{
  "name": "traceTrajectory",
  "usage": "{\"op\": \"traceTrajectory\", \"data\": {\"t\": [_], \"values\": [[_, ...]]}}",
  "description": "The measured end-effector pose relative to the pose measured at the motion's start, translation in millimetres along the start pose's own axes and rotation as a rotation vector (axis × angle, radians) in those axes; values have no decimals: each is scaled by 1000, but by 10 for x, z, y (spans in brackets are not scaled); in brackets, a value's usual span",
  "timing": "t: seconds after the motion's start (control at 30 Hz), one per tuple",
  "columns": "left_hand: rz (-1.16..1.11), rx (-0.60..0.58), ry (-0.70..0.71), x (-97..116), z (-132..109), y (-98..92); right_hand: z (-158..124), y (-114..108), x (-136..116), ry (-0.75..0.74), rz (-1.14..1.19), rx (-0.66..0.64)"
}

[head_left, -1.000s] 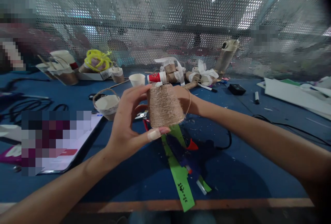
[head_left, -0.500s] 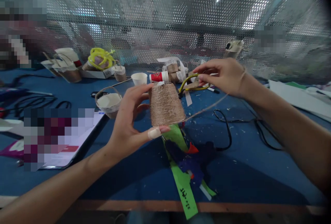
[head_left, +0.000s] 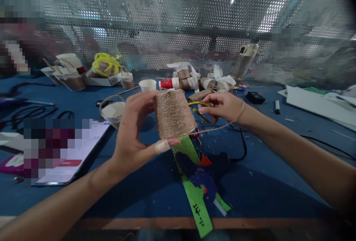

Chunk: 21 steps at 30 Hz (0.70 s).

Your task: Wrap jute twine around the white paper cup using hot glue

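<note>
My left hand [head_left: 133, 129] grips a twine-wrapped cup [head_left: 175, 114] from its left side, thumb beneath and fingers over the top. A loose strand of twine [head_left: 214, 129] runs from the cup's lower right edge to my right wrist. My right hand [head_left: 222, 107] is closed on yellow-handled scissors [head_left: 205, 104] just right of the cup; their blades are hidden. Below the cup, a blue glue gun [head_left: 204, 179] with an orange trigger lies on a green paper strip [head_left: 197, 207] bearing handwriting.
A small basket [head_left: 112, 111] and a tablet [head_left: 75, 152] lie to the left. Behind are a white cup [head_left: 147, 85], a red paper cup [head_left: 168, 83], twine rolls and yellow cord [head_left: 105, 64]. A black cable [head_left: 243, 148] crosses the blue table, with papers [head_left: 314, 101] at right.
My right hand has come down and slightly left with the scissors, lowering the twine strand. The twine-wrapped cup has shifted a little left and tilted in my left hand.
</note>
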<state>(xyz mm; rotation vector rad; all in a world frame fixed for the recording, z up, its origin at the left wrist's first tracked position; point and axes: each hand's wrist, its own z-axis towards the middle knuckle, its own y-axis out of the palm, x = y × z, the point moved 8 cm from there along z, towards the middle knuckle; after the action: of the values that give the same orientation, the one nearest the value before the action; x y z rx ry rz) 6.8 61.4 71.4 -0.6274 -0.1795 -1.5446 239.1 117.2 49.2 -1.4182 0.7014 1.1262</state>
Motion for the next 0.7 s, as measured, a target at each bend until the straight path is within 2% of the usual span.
{"op": "traceTrajectory", "data": {"t": [0.1,0.23,0.33,0.43,0.57,0.7], "values": [[64,3,66,50,-16,3,13,184,120,64,99,-53],[147,-33,81,73,-53,39,-21,436,229,142,305,-161],[156,-15,69,80,-65,25,-23,507,231,195,428,-204],[144,-1,46,72,-60,8,3,430,125,195,502,-191],[159,-21,75,84,-48,14,10,195,-97,149,528,-151],[122,36,57,44,-35,-33,-77,-1,-212,154,279,-196]]}}
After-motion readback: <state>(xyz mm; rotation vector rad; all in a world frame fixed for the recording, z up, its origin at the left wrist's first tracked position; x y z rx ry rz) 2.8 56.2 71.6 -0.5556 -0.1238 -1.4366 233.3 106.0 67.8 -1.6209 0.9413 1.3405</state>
